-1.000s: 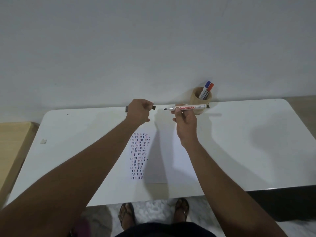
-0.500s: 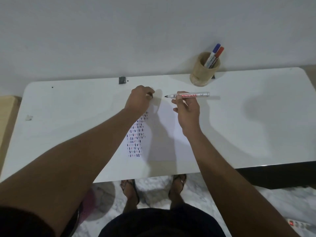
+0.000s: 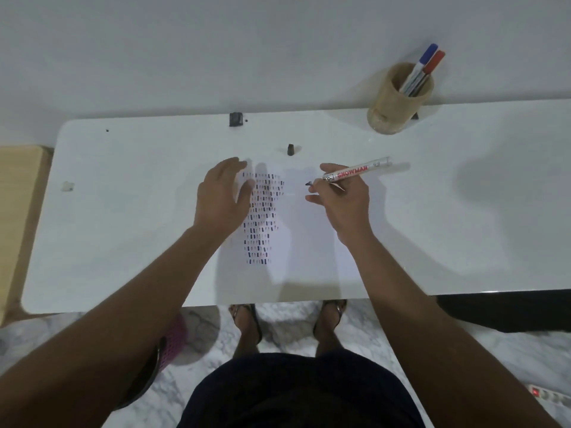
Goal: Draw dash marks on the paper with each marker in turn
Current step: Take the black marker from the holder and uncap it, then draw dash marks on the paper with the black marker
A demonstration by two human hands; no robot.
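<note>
A white sheet of paper [image 3: 309, 242] lies on the white table [image 3: 123, 227], with columns of blue and red dash marks [image 3: 262, 217] down its left part. My right hand [image 3: 343, 202] grips an uncapped white marker [image 3: 355, 172], its dark tip over the paper's upper middle. My left hand [image 3: 221, 199] rests flat with fingers spread on the paper's upper left corner, holding nothing. The marker's black cap [image 3: 290, 149] stands on the table just beyond the paper. A wooden cup [image 3: 398, 103] at the back right holds a blue-capped marker [image 3: 425, 58] and a red-capped marker [image 3: 434, 63].
A small black block [image 3: 235, 119] sits at the table's back edge by the wall. A small pale scrap [image 3: 66, 186] lies at the table's left. A wooden surface [image 3: 15, 211] adjoins on the left. My sandalled feet [image 3: 247, 322] show below the front edge.
My left hand has put the black cap down on the table and spread flat on the paper. My right hand lowered the marker's tip to the paper. The camera tilted downward.
</note>
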